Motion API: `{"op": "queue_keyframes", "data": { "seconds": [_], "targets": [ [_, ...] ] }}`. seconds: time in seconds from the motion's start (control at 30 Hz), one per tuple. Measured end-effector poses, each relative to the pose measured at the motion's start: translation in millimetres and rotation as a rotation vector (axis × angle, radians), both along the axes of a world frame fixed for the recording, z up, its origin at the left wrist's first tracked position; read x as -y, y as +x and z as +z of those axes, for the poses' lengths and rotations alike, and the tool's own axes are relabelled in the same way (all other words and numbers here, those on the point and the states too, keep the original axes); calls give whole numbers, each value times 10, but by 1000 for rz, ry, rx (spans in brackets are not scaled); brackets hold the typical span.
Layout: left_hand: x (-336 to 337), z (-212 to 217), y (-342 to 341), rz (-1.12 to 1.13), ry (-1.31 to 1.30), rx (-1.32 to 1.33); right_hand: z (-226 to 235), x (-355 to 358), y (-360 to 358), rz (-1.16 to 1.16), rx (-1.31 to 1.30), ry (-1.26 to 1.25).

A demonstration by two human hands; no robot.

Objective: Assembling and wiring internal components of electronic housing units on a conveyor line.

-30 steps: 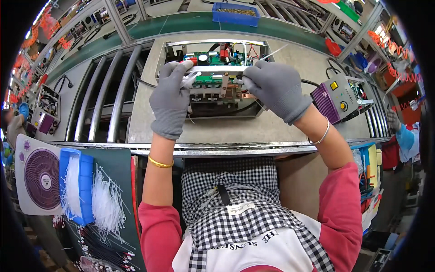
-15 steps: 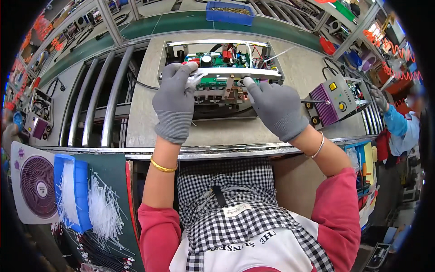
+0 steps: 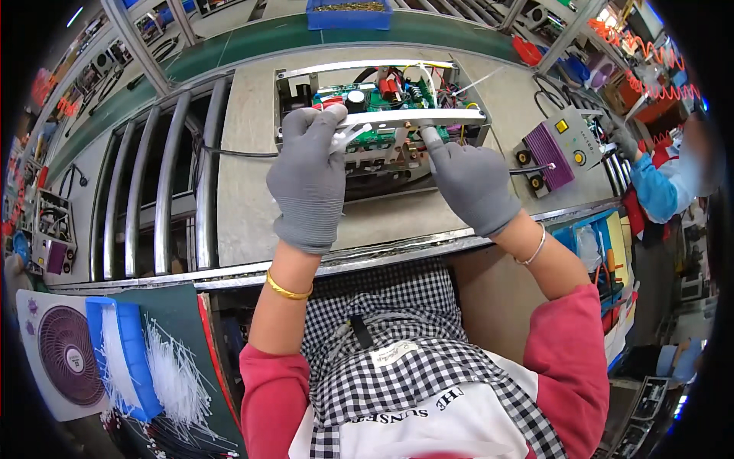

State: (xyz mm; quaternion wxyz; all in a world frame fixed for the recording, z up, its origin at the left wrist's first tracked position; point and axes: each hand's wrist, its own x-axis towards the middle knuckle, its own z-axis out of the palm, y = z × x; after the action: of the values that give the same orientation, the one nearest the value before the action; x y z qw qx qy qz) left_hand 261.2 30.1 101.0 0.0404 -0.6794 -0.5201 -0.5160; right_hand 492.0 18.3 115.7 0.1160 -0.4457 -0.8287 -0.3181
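An uncovered electrical unit with a metal frame stands on the bench in front of me, its green circuit board showing between the rails. My left hand, in a grey glove, is at the left of the near rail, closed around a few white plastic strips that look like cable ties. Also gloved, my right hand reaches the middle of that rail with the index finger extended against it. Its other fingers are curled, and whatever they hold is hidden. Red and white wires run inside the unit.
A purple-and-grey machine sits to the right, near a person's gloved hand. Metal rollers lie left. Lower left are a blue tray, loose white ties and a fan. A blue bin stands beyond.
The view has shifted a little. Both hands stay at the near rail; the right index finger now lies over the rail's middle. The person at right has moved nearer the purple-and-grey machine.
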Motion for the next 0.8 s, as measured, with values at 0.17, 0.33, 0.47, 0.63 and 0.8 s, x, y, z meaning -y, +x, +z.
{"op": "queue_keyframes", "data": {
  "seconds": [0.17, 0.33, 0.47, 0.63, 0.8],
  "targets": [
    [-3, 7, 147, -6, 1, -24, -81, 112, 174, 12, -250, -84],
    [32, 53, 179, 16, -6, -32, -354, 687, 261, 17, -710, -296],
    [79, 72, 167, -26, -40, -45, -524, 923, 355, 29, -909, -604],
    [362, 14, 276, -222, 44, 108, -477, 975, 422, -147, -601, -750],
    [695, -39, 422, -676, -803, 411, -561, 898, -4, 54, -686, -566]
  ]
}}
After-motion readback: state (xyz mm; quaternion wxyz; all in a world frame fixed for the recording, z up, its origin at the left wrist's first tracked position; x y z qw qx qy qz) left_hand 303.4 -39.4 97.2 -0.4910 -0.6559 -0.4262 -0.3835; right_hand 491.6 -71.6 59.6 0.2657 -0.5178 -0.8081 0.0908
